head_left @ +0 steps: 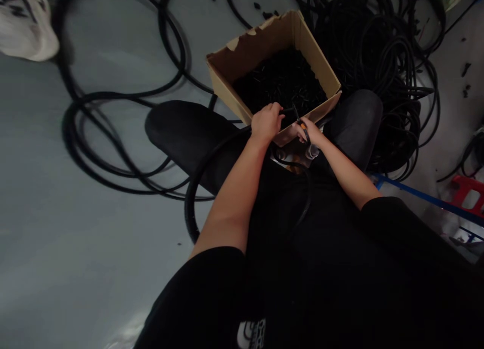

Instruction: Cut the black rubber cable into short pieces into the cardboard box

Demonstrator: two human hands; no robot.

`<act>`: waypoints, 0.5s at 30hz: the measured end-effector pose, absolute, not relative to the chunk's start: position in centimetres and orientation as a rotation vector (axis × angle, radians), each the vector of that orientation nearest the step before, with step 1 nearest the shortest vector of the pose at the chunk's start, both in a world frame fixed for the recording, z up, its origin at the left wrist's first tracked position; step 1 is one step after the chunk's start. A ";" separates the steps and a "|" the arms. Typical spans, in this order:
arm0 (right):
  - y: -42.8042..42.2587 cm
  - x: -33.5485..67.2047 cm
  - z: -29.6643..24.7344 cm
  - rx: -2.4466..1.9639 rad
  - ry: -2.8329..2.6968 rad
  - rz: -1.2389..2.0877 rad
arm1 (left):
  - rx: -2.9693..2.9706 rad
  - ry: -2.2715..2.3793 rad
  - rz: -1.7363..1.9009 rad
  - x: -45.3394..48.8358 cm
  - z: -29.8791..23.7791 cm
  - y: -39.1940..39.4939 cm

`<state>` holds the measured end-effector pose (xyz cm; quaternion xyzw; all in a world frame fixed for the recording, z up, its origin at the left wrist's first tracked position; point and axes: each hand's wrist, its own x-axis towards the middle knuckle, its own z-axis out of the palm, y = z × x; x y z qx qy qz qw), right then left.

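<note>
My left hand (266, 122) is closed around a black hose (196, 177) at the near edge of a cardboard box (227, 89). The hose curves from that hand down past my left knee. My right hand (310, 133) grips a cutting tool with orange and black handles (302, 124), its blades pointing toward the hose end near my left hand. The box sits between my knees and is filled with several short black hose pieces (282, 79).
Long loops of black hose (113, 97) lie on the grey floor at the left. A big tangled pile of black hose (393, 51) sits at the right behind the box. A white bag (26, 26) is top left, a red stool (469, 192) right.
</note>
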<state>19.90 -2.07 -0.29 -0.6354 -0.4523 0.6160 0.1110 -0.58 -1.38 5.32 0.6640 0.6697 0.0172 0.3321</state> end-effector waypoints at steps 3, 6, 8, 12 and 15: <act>-2.2 19.6 -0.4 -1.801 -1.255 1.877 | 1.676 1.782 0.042 -0.5 5.1 -1.3; -2.4 19.6 -0.2 -1.700 -1.286 1.887 | 1.656 1.776 0.039 -0.3 5.0 -1.3; -2.4 19.7 -0.2 -1.676 -1.315 1.884 | 1.664 1.750 0.040 0.0 5.0 -1.3; -2.2 19.9 -0.6 -1.702 -1.395 1.833 | 1.694 1.684 0.028 0.4 4.9 -1.4; -2.0 19.8 -0.7 -1.722 -1.435 1.809 | 1.719 1.643 0.029 0.4 4.9 -1.4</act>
